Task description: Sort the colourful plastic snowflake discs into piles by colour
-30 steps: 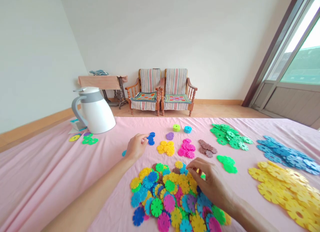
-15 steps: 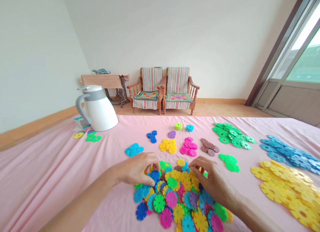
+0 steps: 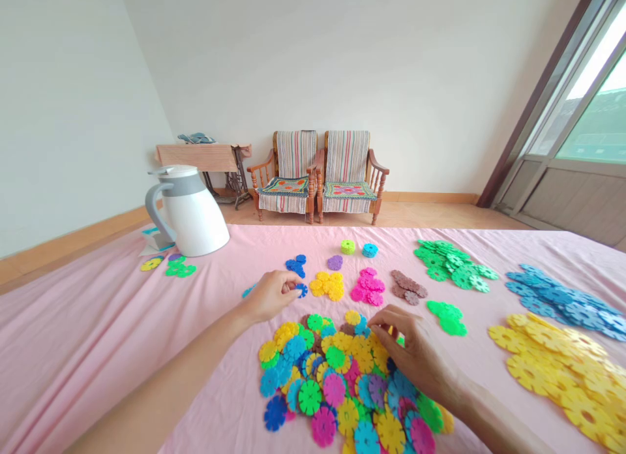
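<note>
At tips of L grip (image 3: 270,296), pinched dk-blue disc (image 3: 303,289), nr blue cluster (image 3: 296,266), R grip (image 3: 413,346) state unclear

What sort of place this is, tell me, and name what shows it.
Probably a living room in a home: two wooden armchairs with striped covers stand by a plain wall, and a white jug sits on a pink cloth.

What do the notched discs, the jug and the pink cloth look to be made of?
Notched discs: probably plastic, fairly smooth; thin, evenly coloured, with neat slots around the edges.
Jug: likely plastic, though coated metal is possible; its white body is smooth with soft shading.
Pink cloth: fabric, matte, lying in soft folds; the fibre can't be told.
</note>
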Demonstrator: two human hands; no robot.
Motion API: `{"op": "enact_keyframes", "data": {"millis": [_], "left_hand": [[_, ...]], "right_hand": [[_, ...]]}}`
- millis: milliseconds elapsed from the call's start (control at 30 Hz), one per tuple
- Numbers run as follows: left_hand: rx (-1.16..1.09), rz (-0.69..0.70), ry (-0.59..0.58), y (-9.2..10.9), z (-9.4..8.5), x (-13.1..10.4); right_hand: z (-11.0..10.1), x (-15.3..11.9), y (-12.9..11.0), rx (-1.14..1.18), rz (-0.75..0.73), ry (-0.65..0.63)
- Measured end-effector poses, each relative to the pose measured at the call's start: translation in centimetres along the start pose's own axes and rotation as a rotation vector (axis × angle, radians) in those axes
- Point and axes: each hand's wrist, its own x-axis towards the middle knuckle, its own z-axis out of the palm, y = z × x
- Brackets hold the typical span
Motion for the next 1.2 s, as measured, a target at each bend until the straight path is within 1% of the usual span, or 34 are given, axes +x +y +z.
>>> {"op": "enact_keyframes", "data": {"millis": [33, 100, 200, 267, 333, 400, 467, 533, 567, 633, 733, 800, 867, 967, 1067, 1133, 1200], "left_hand": [[0.001, -0.037, 0.052, -0.6, 0.2, 0.8], [0.006, -0.083, 0.118, -1.9, 0.4, 2.3], [0.011, -0.129, 0.171, -3.2, 0.6, 4.0], [0.006, -0.146, 0.184, -3.6, 0.5, 4.3], [-0.003, -0.143, 0.171, -3.6, 0.2, 4.0], [-0.015, -0.121, 0.122, -3.0, -0.3, 3.1], [-0.034, -0.079, 0.029, -2.0, -1.0, 1.7], [-0.055, -0.005, -0.114, -0.6, -1.6, -0.2], [-0.060, 0.068, -0.232, 0.2, -2.0, -1.1], [-0.052, 0.152, -0.380, 1.6, -2.4, -3.1], [-0.016, 0.168, -0.433, 3.0, -2.6, -5.3], [0.007, 0.165, -0.425, 3.3, -2.4, -6.1], [0.028, 0.170, -0.401, 3.3, -1.9, -6.4], [0.040, 0.197, -0.357, 3.0, -1.3, -6.3], [0.004, 0.228, -0.319, 2.6, -1.1, -5.9], [-0.001, 0.211, -0.265, 2.2, -1.2, -5.7], [0.035, 0.142, -0.160, 1.3, -1.5, -5.4]], "right_hand": [[0.0, 0.0, 0.1, 0.000, 0.000, -0.001], [0.0, 0.0, 0.1, 0.003, 0.001, -0.001], [0.0, 0.0, 0.1, 0.017, -0.003, 0.001], [0.1, 0.0, 0.0, 0.022, -0.008, 0.002], [0.1, 0.0, 0.0, 0.019, -0.009, 0.004], [0.1, 0.0, 0.1, 0.014, -0.006, 0.002], [0.1, 0.0, 0.2, 0.010, -0.006, -0.002], [0.1, 0.0, 0.2, 0.003, -0.007, 0.000], [0.1, 0.0, 0.3, 0.001, -0.008, 0.004], [0.2, 0.0, 0.3, 0.002, -0.010, 0.013], [0.3, 0.0, 0.3, 0.006, -0.010, 0.010], [0.3, 0.0, 0.2, 0.002, -0.006, 0.004], [0.3, 0.0, 0.1, -0.002, -0.001, -0.001], [0.2, 0.0, -0.1, -0.005, 0.005, -0.001], [0.0, 0.1, -0.2, -0.004, 0.008, -0.002], [0.0, 0.0, -0.3, 0.000, 0.009, -0.006], [0.0, 0.0, -0.2, 0.004, 0.007, -0.006]]}}
